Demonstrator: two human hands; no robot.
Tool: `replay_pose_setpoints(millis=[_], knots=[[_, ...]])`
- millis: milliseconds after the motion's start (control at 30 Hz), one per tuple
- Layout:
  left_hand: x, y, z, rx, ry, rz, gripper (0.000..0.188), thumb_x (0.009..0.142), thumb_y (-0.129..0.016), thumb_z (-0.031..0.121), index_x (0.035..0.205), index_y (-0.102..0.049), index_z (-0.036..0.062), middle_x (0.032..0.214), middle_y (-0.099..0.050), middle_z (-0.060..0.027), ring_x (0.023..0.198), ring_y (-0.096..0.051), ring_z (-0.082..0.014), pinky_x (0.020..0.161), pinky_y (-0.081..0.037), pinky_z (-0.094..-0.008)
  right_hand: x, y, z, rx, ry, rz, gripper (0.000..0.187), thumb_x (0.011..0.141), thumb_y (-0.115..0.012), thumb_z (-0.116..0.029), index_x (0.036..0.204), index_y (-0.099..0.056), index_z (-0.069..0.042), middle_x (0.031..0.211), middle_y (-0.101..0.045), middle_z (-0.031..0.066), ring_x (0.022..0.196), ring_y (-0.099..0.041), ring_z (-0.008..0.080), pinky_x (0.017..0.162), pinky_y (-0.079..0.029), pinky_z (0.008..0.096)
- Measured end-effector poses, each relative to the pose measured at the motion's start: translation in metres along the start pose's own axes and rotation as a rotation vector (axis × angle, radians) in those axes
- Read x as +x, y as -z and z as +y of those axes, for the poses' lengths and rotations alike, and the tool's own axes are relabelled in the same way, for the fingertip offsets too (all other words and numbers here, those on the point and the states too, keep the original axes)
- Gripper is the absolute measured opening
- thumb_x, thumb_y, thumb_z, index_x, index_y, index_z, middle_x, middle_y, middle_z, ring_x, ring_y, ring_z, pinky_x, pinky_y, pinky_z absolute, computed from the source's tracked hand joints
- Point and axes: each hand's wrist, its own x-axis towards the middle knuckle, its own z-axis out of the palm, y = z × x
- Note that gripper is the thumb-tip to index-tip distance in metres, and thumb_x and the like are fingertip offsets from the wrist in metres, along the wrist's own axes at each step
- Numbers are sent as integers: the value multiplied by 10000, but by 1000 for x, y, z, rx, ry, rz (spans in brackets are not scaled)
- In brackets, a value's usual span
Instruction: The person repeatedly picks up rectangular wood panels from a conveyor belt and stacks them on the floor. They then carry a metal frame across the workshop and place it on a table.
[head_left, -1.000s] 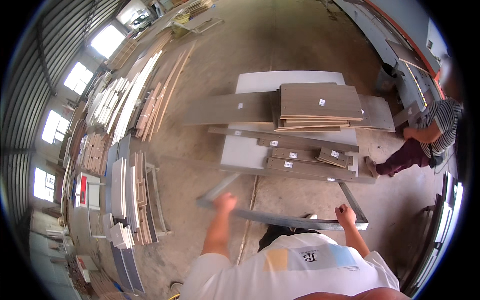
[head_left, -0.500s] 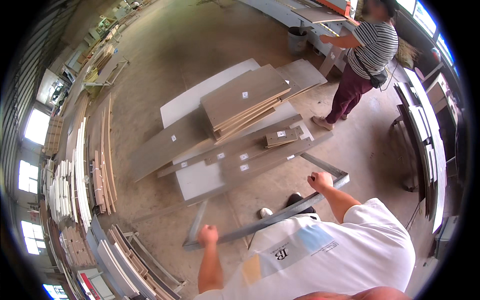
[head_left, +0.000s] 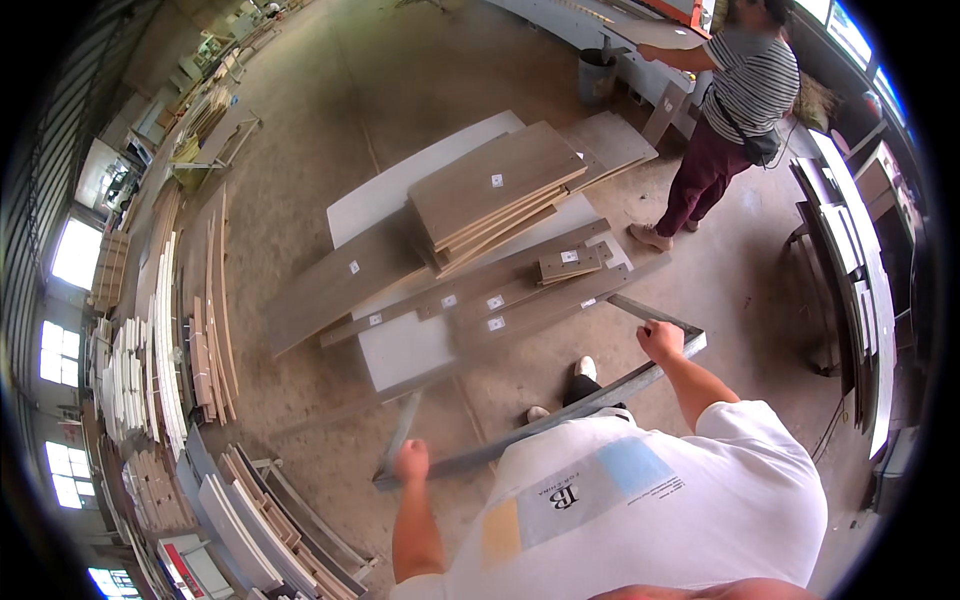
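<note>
My left hand (head_left: 411,460) is closed around the left end of a grey metal push bar (head_left: 455,464), close to its corner. Near the opposite corner, my right hand (head_left: 660,341) grips the same bar. The bar crosses in front of my waist, and its side rails run forward toward a load of panels. Brown wood-look boards (head_left: 470,200) with small white labels are piled there, over large white panels (head_left: 405,350). A short bundle of small boards (head_left: 555,268) rests on the long strips nearest me. The base under the load is hidden.
Ahead on the right, a person (head_left: 745,90) in a striped top reaches toward a long machine (head_left: 555,20), beside a grey bucket (head_left: 597,75). Stacked panels on a rack (head_left: 850,270) stand at the right. Boards and strips (head_left: 165,340) line the left side.
My feet have stepped, one now further forward. The bar, both hands and the load have shifted slightly to the right in view. The other person's arm has reached further over the machine.
</note>
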Motion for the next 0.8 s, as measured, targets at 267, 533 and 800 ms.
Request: replay_pose_setpoints(millis=[267,533,800], knots=[[-10,6,31,62,129,92,474,947,-515,475,1023,-738,64,1066,-724,-208,1033,-673,-428,902,-525,-522,6,15,6,97,-246,-63,411,851,-637,-494,831,-739,-97,855,-744,125,879,-708,335,827,-546,448],[-1,-1,26,220,123,62,399,881,-571,430,956,-747,80,998,-734,-191,973,-694,-408,833,-551,-496,14,3,5,51,-324,16,390,853,-646,-479,796,-722,-101,803,-730,127,830,-706,342,777,-550,454],[-1,-3,32,234,155,35,352,867,-572,400,926,-746,100,958,-737,-183,933,-703,-396,793,-553,-494,14,7,4,33,-331,13,384,851,-643,-484,786,-718,-113,790,-727,112,830,-704,334,775,-550,448]])
